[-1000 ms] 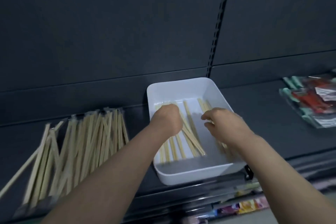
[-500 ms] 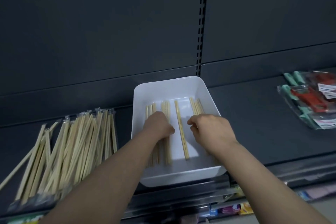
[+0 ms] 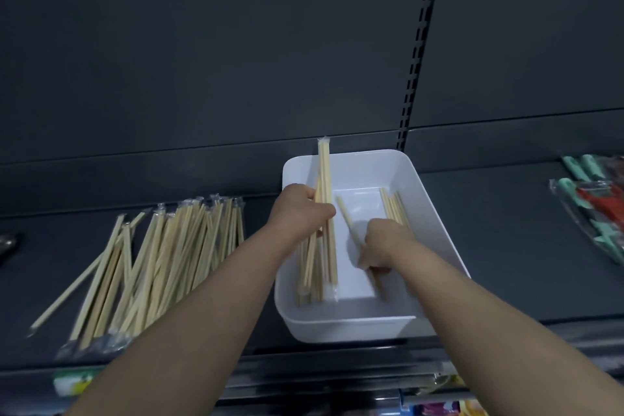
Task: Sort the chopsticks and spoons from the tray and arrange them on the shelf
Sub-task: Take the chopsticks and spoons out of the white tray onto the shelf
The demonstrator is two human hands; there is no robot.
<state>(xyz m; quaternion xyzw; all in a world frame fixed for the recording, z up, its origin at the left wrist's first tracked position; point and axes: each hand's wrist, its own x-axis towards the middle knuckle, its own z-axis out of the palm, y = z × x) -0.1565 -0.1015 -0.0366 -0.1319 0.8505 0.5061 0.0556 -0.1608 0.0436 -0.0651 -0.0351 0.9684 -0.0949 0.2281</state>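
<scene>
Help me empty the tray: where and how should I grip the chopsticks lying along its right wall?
Pinch the chopsticks across their exposed far half, from above and the left: the wall of the white tray hems their right side, bare floor lies left of them, and the right hand covers their near ends.

Slotted upright, dark back panel (packets below).

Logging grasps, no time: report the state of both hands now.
Left hand: closed on a bundle of chopsticks, its lower end in the tray.
Right hand: curled round a loose chopstick pair inside the tray; slightly blurred.
</scene>
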